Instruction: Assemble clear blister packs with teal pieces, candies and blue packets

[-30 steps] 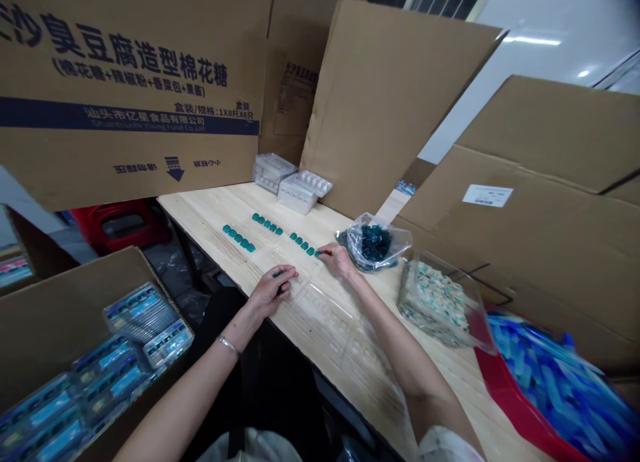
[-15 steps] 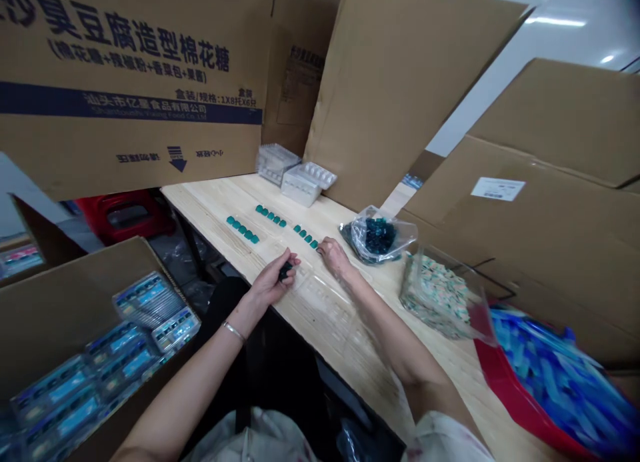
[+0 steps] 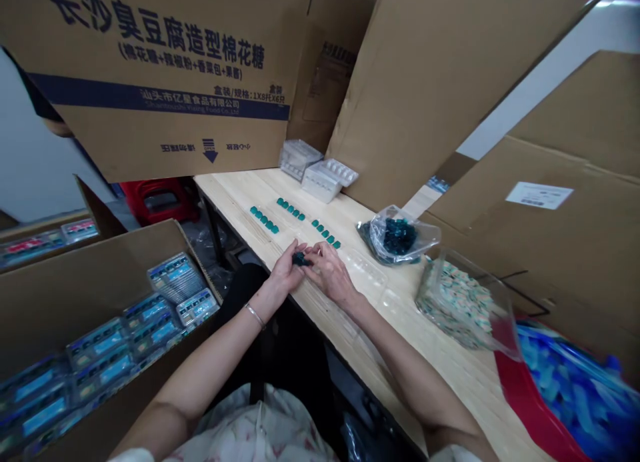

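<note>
My left hand [image 3: 286, 267] is curled around a small clump of dark green pieces [image 3: 300, 258], held over the front edge of the table. My right hand [image 3: 330, 273] meets it there, its fingers pinching at the same clump; which piece they grip is hard to make out. Just beyond the hands, small teal-green pieces lie in three short rows: a left row [image 3: 265, 220], a back row [image 3: 291, 209] and a right row [image 3: 326, 234]. Beside my right hand a clear plastic tray [image 3: 367, 270] lies flat on the wooden table [image 3: 233, 190].
An open plastic bag of dark green pieces [image 3: 399, 237] and a clear bin of pale pieces [image 3: 463, 295] stand to the right, near a red container [image 3: 530, 395] of blue packets. Clear trays [image 3: 323, 182] are stacked behind. A carton [image 3: 165, 239] of packaged boxes stands left.
My right hand has come back from the right row to the clump in my left hand. That row's near end is now uncovered. The view has shifted left.
</note>
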The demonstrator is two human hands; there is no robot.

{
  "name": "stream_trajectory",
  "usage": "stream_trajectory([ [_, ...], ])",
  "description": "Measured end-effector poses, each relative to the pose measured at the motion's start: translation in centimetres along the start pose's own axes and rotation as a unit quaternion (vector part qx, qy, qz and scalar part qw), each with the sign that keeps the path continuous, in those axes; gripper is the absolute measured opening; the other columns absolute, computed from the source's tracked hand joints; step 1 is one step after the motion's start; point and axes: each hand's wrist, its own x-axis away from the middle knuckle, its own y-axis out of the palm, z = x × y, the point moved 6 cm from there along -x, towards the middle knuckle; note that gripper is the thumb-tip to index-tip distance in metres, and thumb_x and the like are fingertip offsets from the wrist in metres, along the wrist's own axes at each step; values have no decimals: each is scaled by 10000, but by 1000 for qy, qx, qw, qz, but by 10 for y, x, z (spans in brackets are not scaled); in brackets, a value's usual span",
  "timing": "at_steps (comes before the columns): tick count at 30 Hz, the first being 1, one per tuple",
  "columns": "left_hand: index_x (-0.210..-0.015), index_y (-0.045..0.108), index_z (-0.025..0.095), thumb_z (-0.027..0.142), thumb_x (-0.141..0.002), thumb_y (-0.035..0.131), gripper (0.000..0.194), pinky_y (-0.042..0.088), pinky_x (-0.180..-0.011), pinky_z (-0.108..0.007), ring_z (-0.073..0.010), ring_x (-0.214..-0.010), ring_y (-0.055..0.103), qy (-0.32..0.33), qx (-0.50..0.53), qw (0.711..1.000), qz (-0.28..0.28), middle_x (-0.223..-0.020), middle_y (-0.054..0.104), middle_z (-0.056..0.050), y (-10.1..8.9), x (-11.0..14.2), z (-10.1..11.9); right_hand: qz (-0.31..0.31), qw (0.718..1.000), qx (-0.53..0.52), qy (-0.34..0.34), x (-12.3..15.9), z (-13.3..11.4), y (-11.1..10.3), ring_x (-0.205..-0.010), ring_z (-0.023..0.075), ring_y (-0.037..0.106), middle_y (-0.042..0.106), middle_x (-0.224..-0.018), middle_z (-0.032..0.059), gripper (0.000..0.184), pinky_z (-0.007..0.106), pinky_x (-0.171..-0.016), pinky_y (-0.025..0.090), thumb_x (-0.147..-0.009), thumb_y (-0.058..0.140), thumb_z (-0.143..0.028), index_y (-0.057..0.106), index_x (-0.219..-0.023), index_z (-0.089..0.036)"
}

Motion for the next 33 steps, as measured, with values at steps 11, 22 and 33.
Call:
stream_trajectory([
  [11, -919, 653, 131, 187, -711, 709, 223, 483, -612, -205, -74, -624, 568, 65, -181, 979, -68, -791, 612, -25, 0, 26, 9, 83, 851, -436, 280, 7, 56, 1, -650, 132, 633, 679, -719, 13, 285, 292, -702, 518, -656, 750, -341, 665, -861, -161],
  [22, -927, 672, 160, 366, -768, 615, 267, 415, -499, -217, -78, -500, 473, 316, -516, 796, -28, -728, 628, -7, 11, 40, 34, 62, 886, -386, 250, 4, 45, 7, -689, 142, 635, 674, -762, 20, 367, 299, -719, 525, -681, 705, -348, 668, -1002, -175],
  [33, -967, 688, 229, 138, -678, 707, 304, 417, -914, -268, -192, -953, 583, 372, -463, 801, -77, -944, 657, -56, 22, 58, 38, 68, 927, -324, 176, -2, 31, -1, -714, 134, 615, 639, -893, 53, 327, 293, -727, 532, -793, 582, -333, 629, -1084, -191],
])
